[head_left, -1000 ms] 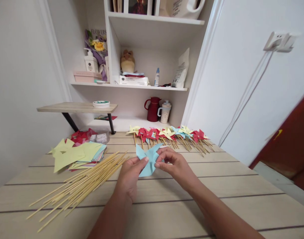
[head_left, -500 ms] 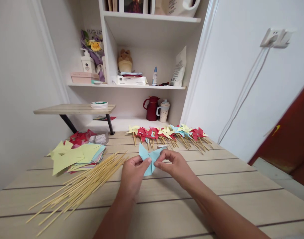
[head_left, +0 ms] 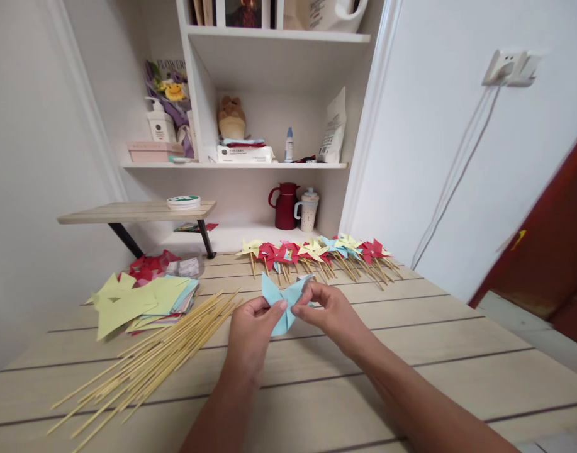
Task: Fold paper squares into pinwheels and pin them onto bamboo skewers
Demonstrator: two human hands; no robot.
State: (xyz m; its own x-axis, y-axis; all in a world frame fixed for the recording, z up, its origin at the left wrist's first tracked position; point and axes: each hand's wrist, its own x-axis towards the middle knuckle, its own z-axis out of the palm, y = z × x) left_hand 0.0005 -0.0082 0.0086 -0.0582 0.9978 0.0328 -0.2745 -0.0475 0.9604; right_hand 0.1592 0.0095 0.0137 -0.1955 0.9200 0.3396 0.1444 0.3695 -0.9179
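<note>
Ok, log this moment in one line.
left hand: pinching blue folded paper | right hand: pinching same paper's right side | wooden sticks: on table, left side

In front of me, white shelving (head_left: 279, 36) rises behind the pale planked worktop (head_left: 326, 402). To the right, a cord (head_left: 468, 160) hangs from a socket (head_left: 504, 68) on the white wall (head_left: 420, 138); beyond, a dark red panel (head_left: 538, 239) and light flooring (head_left: 517, 314).

Single view, worn on your head, looking forward and down. You see from behind and above your left hand (head_left: 253, 321) and right hand (head_left: 330, 308), both near, just below mid-frame. The table (head_left: 467, 336) fills the foreground; the shelf unit (head_left: 279, 36) faces you beyond, cropped at top. Wide field: wall socket (head_left: 504, 68) at upper right.
</note>
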